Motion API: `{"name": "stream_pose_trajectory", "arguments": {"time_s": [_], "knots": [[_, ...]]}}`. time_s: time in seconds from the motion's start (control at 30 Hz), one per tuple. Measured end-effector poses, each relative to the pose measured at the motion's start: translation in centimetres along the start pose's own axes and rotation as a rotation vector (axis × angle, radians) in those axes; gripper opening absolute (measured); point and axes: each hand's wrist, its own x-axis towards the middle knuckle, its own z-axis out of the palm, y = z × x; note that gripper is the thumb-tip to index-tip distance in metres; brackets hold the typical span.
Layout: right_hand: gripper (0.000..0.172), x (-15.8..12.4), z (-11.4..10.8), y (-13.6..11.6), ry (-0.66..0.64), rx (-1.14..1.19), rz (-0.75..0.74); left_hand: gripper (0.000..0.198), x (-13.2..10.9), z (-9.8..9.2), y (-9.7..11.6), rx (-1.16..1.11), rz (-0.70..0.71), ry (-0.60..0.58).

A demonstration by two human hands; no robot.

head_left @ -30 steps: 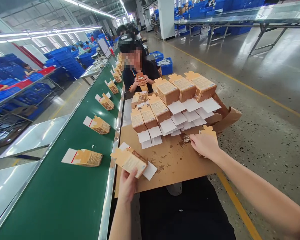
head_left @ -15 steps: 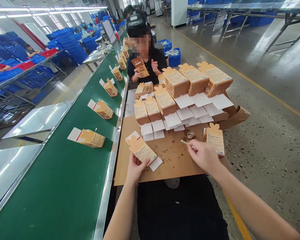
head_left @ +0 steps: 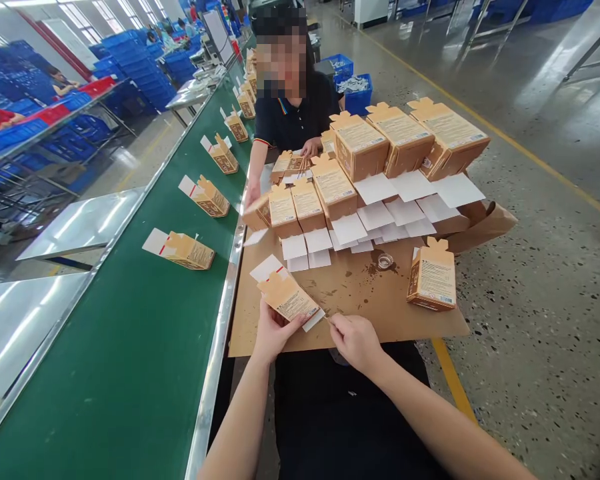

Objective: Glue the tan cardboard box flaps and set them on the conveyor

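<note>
My left hand (head_left: 271, 331) grips a small tan carton (head_left: 289, 299) by its lower end, holding it tilted above a brown cardboard sheet (head_left: 360, 307). A white flap sticks out at the carton's lower right. My right hand (head_left: 354, 340) is pinched on a thin stick whose tip touches that flap. A small glass dish (head_left: 385, 261) sits in a dark stain further back on the sheet. One closed carton (head_left: 433, 275) stands alone to the right of the dish.
Rows of open cartons with white flaps (head_left: 360, 180) are stacked at the back of the sheet. A green conveyor belt (head_left: 130, 347) on the left carries several cartons (head_left: 187, 250). A person in a dark shirt (head_left: 290, 113) sits opposite, one hand on a carton at the belt's edge.
My right hand came back from the glass dish with the stick to the carton's flap. My left hand drew the carton nearer. The person opposite lowered a carton toward the belt.
</note>
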Motion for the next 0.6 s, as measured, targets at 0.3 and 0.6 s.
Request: {"name": "stream_pose_trajectory", "arguments": {"time_s": [0.3,0.6], "knots": [[0.041,-3.8,-4.3,1.0,0.19,0.155,0.188,0.085,-2.8,0.2,-1.6,0.32,0.054,0.16],[0.04,-3.7,-4.2,0.0,0.209,0.244,0.165,0.088,-2.0,-1.4,-0.5,0.241,0.024,0.234]]}}
